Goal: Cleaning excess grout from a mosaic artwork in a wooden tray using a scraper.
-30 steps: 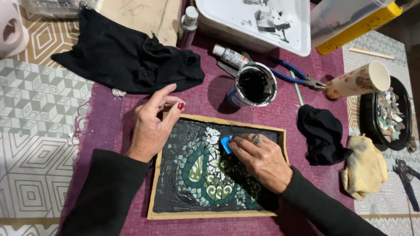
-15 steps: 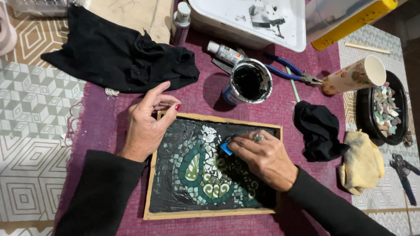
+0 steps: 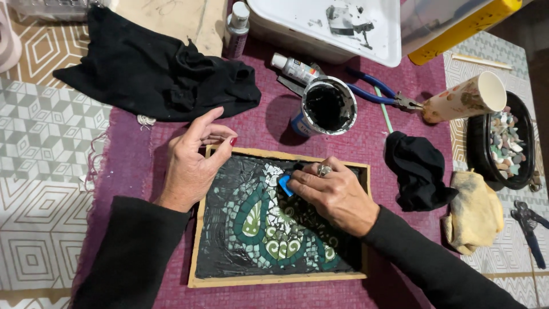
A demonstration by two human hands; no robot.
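- Hands first: your right hand [image 3: 337, 197] is closed around a small blue scraper [image 3: 285, 184], thumb and fingers pinching it with the blade end pressed onto the mosaic panel [image 3: 274, 229]. It grasps nothing else; a ring shows on one finger.
- Change since a second ago: the blue scraper sits at nearly the same spot, near the top middle of the panel beside the pale tile cluster, so the stroke has been short, more rubbing than sweeping.
- Your left hand [image 3: 194, 157] holds nothing. It rests open at the panel's upper left corner, fingertips over the wooden frame [image 3: 197, 240], bracing it. It has barely shifted; the fingers look slightly more curled in than before.
- Mosaic panel lies flat on the purple mat [image 3: 131, 166], directly under both hands, covered in black grout with green and white tiles showing through in the middle.
- Judgement: the tiles near the tool look cleaner than the dark edges, so you seem to be partway through clearing grout, with the margins not yet done.
- Around you: a tin of black grout [image 3: 326, 107] just above the panel, a black cloth [image 3: 420, 169] to the right, a yellowed rag [image 3: 474, 214] beyond it, blue-handled nippers [image 3: 380, 91], and a dark tray of tile pieces [image 3: 503, 140].
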